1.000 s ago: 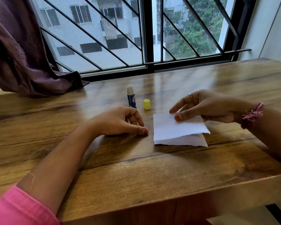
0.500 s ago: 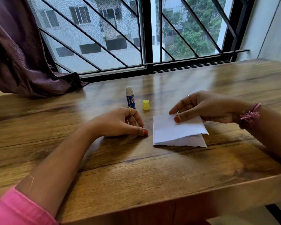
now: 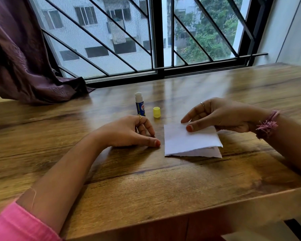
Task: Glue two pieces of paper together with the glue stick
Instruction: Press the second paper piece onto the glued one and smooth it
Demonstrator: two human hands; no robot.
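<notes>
Two hands at two stacked sheets of paper on a wooden table.
The left hand (image 3: 129,132) rests loosely curled on the table (image 3: 146,188), holding nothing; just right of it lie the papers (image 3: 189,141), the right hand (image 3: 215,117) pinching the top sheet's far edge; beyond the left hand stands the uncapped glue stick (image 3: 139,106), its yellow cap (image 3: 156,112) beside it.
</notes>
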